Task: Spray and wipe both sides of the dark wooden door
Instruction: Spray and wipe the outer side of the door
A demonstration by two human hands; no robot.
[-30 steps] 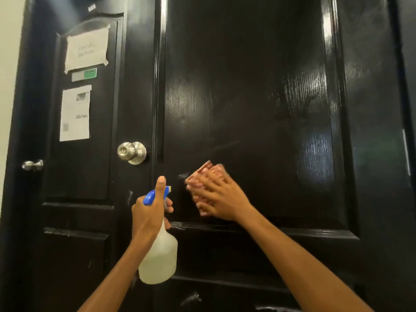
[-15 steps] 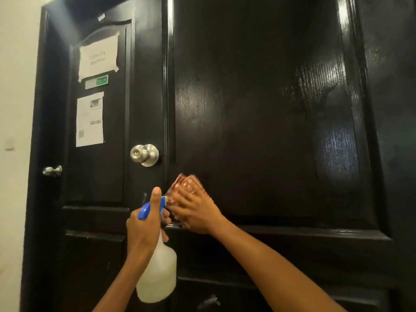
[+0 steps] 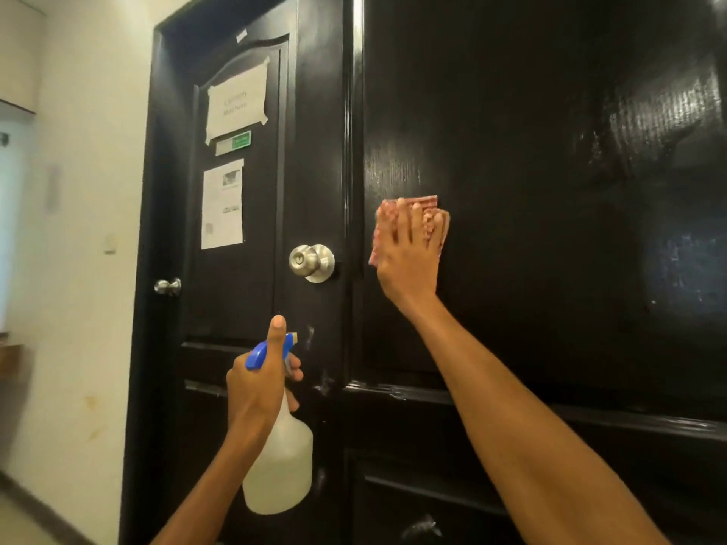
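my right hand has climbed from the panel's bottom rail to knob height, fingers flat, pressing the pink checked cloth on the glossy, grained dark door; wiping continues upward, i judge. left hand grips the translucent spray bottle, thumb raised.

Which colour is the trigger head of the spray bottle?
Blue, on the translucent white plastic spray bottle; seen in the head view.

The door was glossy black with a fine wood grain. The cloth was pink-and-white checked. The bottle was translucent white, its trigger blue. The knob was silver, the papers white, the wall cream.
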